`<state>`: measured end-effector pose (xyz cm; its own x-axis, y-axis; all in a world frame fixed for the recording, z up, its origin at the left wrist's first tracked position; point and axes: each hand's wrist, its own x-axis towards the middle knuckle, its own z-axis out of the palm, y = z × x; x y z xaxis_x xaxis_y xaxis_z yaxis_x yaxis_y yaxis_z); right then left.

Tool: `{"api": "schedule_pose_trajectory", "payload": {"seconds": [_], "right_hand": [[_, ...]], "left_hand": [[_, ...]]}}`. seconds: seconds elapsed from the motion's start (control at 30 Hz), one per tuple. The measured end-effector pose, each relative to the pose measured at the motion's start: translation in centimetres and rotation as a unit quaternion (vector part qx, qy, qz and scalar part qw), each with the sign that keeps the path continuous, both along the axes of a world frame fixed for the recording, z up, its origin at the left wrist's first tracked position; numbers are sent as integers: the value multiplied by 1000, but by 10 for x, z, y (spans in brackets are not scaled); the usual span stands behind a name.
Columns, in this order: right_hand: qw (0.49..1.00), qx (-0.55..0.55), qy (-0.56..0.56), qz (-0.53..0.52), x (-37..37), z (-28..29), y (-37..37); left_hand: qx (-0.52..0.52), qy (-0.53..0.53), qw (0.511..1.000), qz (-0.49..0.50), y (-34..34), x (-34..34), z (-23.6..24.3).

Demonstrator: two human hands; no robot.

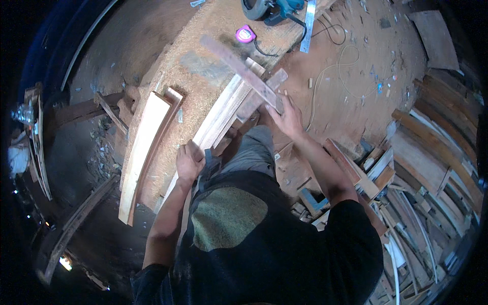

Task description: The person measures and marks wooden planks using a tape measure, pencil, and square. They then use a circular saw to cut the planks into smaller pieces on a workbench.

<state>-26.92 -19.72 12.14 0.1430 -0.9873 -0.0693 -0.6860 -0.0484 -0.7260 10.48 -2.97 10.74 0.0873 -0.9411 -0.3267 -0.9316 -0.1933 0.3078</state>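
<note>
the left hand (189,161) is gripping the near end of a pale wooden plank (218,117) lying on the sawdust-covered worktop (203,66). the right hand (287,118) is pressing closed fingers on a dark flat bar (239,68) crossing the plank's far end. a pink tape measure (245,34) is sitting well beyond.

Left hand (189,163) fingers curled closed, right hand (287,118) extended forward

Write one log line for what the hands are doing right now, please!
left hand: gripping near end of wooden strips | right hand: pressing flat wooden bar across strips | nearby: pink tape measure, power saw
</note>
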Motion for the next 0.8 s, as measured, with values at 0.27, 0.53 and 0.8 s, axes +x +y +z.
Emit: {"api": "schedule_pose_trajectory", "payload": {"seconds": [0.27,0.53,0.8], "right_hand": [[999,-19,-9,-32,-7,-39,62],[1000,19,4,-3,-1,-53,48],[999,23,4,42,1,-57,53]], "left_hand": [[9,21,997,-74,-14,-18,2],[-96,134,972,-166,-91,-77,0],[-80,56,983,-157,-138,-145,-13]]}}
